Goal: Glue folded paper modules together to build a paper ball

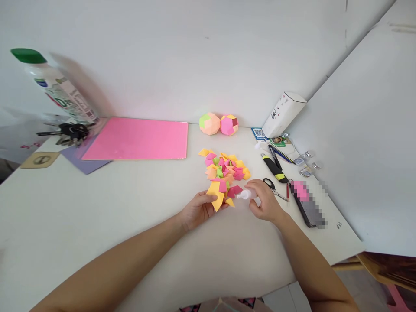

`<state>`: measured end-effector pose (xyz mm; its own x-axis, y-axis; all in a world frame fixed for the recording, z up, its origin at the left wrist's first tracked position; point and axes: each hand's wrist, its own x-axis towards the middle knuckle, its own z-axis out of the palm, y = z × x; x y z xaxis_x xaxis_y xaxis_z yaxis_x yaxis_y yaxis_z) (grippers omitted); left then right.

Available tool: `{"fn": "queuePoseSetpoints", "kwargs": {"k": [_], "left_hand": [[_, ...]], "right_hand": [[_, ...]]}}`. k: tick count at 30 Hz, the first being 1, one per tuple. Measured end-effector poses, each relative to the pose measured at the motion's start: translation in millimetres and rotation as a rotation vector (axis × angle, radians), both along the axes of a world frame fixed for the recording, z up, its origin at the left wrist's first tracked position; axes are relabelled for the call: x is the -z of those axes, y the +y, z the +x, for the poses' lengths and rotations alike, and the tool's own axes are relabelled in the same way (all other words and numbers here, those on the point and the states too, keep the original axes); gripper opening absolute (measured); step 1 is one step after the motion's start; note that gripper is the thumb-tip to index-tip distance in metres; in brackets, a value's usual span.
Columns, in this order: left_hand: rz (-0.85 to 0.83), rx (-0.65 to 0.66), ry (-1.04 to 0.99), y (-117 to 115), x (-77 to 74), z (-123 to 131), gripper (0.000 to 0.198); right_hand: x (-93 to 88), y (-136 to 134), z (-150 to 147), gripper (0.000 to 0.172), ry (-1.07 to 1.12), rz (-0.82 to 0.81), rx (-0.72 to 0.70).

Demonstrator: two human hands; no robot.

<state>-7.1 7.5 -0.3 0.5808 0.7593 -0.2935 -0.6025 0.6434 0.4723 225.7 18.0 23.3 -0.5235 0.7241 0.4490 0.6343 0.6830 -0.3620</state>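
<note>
In the head view, we see our left hand with its grip clamped on a folded paper cluster in yellow, pink and green, thumb on top of a yellow flap. The cluster is just in front of a pile of folded paper pieces on the white surface. Our right hand has its grip closed around a small white bottle, whose nozzle points left toward the cluster's dark pink flap; we cannot tell whether the two touch. Beyond the pile, two faceted paper balls sit side by side near the wall. To the right we find scissors near our right hand, a black-and-yellow knife and, farther back, a tilted-looking white container. On the left, a pink sheet partly covers a purple sheet; beside them are a bunch of keys and a tall green-capped bottle.
</note>
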Motion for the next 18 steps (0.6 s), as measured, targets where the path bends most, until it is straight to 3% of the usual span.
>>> {"fn": "queuePoseSetpoints", "kwargs": {"k": [9,18], "left_hand": [[0.040,-0.003,0.006,1.0,0.7,0.7,0.015],[0.033,-0.001,-0.021,1.4,1.9,0.5,0.017]], "right_hand": [[-1.8,-1.3,-3.1,0.040,-0.141,-0.069,0.000],[-3.8,-1.7,-2.4,0.043,-0.136,-0.125,-0.035]]}}
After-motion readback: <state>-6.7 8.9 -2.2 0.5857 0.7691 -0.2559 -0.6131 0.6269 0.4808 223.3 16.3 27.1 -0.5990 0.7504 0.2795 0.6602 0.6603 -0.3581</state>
